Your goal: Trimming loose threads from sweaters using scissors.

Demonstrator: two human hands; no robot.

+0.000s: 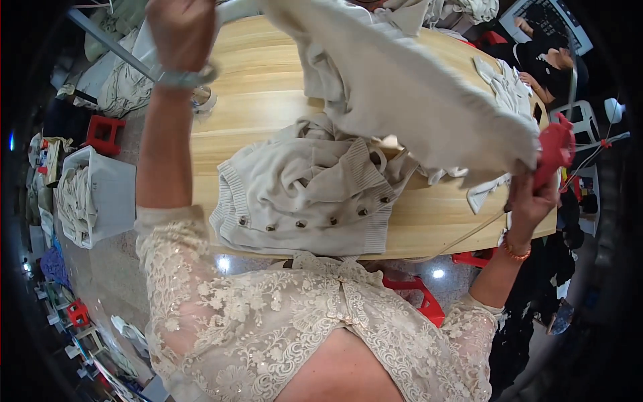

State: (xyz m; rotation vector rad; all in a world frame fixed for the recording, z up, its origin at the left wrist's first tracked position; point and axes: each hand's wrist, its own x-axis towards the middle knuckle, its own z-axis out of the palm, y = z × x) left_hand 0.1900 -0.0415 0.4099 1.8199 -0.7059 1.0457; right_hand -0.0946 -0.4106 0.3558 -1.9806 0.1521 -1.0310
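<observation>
My right hand (532, 201) is closed at the right end of a cream knitted garment (429, 94), which stretches, smeared by motion, above the table toward the upper edge. A red plastic object (556, 151) shows at the same fingers; I cannot make out its kind. My left hand (182, 30) is raised at the upper left, blurred and closed; its fingertips and anything in them are hidden. Below the lifted cloth, a beige knitted cardigan (295, 181) lies bunched on the table, its ribbed edge and several dark buttons toward me.
The wooden table (254, 67) curves around in front of me. A white bin (110, 194) full of knitwear stands on the left, by a red stool (104, 134). More garments (502, 87) lie at the far right near another person (549, 63). A thin cord (462, 239) crosses the near right edge.
</observation>
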